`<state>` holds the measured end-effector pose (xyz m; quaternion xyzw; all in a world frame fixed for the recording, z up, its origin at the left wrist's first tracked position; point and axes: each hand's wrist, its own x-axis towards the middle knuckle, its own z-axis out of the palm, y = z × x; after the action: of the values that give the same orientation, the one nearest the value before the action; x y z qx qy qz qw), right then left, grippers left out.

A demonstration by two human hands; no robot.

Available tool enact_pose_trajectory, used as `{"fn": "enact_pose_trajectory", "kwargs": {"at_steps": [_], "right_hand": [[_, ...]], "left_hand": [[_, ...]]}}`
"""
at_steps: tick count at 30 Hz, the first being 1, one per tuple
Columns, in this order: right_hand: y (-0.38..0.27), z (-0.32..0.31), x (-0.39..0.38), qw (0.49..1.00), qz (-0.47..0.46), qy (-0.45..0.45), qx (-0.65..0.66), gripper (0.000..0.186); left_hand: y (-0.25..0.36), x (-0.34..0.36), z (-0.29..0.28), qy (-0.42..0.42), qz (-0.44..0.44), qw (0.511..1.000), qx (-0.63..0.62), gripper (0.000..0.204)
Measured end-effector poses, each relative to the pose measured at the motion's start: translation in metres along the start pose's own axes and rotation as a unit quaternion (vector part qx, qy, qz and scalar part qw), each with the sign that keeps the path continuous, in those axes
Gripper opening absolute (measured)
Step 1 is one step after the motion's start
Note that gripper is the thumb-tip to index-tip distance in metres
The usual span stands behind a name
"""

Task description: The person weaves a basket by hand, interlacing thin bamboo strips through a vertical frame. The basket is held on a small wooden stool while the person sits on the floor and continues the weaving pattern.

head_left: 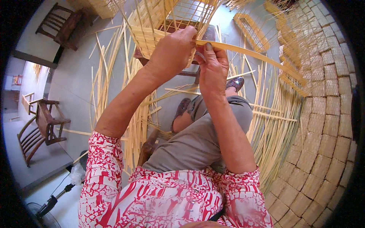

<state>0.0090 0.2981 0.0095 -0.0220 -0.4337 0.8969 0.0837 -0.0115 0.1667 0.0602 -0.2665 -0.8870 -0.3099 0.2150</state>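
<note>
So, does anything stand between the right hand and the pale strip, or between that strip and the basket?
Nothing visible separates the right hand from the pale strip it pinches. Toward the basket, the left hand stands between, at the strip's left end, hiding whether they meet.

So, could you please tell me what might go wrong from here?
The right hand pinches the flat bamboo strip with bare fingers, so its edge might nick the skin.
The strip juts out well to the right, so its length could snag or bend.
Loose strips lie on the floor around the shoes, so a foot might slip or catch on them.
</note>
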Motion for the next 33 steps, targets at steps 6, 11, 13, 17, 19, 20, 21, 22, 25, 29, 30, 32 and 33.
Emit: {"fn": "enact_pose_trajectory", "kwargs": {"at_steps": [6,11,13,17,19,20,21,22,25,29,30,32,33], "right_hand": [[0.003,0.005,0.0,0.999,-0.017,-0.011,-0.033,0.012],[0.004,0.006,-0.002,0.997,-0.008,-0.022,-0.067,0.015],[0.002,0.012,-0.007,0.996,0.002,-0.021,-0.082,0.016],[-0.011,0.01,-0.024,0.955,0.017,-0.094,-0.281,0.012],[-0.028,0.016,-0.038,0.857,-0.209,-0.149,-0.447,0.01],[-0.035,0.017,-0.038,0.779,-0.318,-0.172,-0.512,0.01],[-0.042,0.019,-0.029,0.719,-0.416,-0.185,-0.525,0.012],[-0.045,0.022,-0.02,0.687,-0.436,-0.181,-0.553,0.013],[-0.046,0.025,0.003,0.591,-0.453,-0.189,-0.64,0.018],[-0.05,0.022,0.01,0.61,-0.281,-0.243,-0.7,0.013],[-0.05,0.02,0.011,0.616,-0.288,-0.239,-0.693,0.013],[-0.055,0.018,0.017,0.607,-0.301,-0.234,-0.697,0.016],[-0.058,0.022,0.023,0.597,-0.301,-0.238,-0.704,0.019]], "left_hand": [[-0.01,0.0,-0.014,-0.064,-0.035,0.996,-0.051,0.006],[-0.013,-0.004,-0.021,-0.068,-0.04,0.995,-0.063,0.004],[-0.012,-0.006,-0.024,-0.066,-0.066,0.992,-0.088,0.005],[-0.02,-0.013,-0.026,-0.035,-0.031,0.997,-0.06,0.008],[-0.024,-0.018,-0.028,-0.037,-0.028,0.997,-0.054,0.009],[-0.026,-0.02,-0.029,-0.039,-0.026,0.998,-0.051,0.01],[-0.024,-0.021,-0.03,-0.038,-0.027,0.998,-0.046,0.01],[-0.024,-0.021,-0.03,-0.039,-0.027,0.998,-0.042,0.01],[-0.025,-0.024,-0.031,-0.05,-0.023,0.998,-0.031,0.01],[-0.029,-0.026,-0.036,-0.078,0.016,0.997,0.015,0.007],[-0.03,-0.026,-0.036,-0.082,0.024,0.996,0.005,0.006],[-0.033,-0.023,-0.036,-0.093,0.041,0.995,-0.015,0.004],[-0.034,-0.022,-0.042,-0.105,0.04,0.993,-0.03,0.004]]}}
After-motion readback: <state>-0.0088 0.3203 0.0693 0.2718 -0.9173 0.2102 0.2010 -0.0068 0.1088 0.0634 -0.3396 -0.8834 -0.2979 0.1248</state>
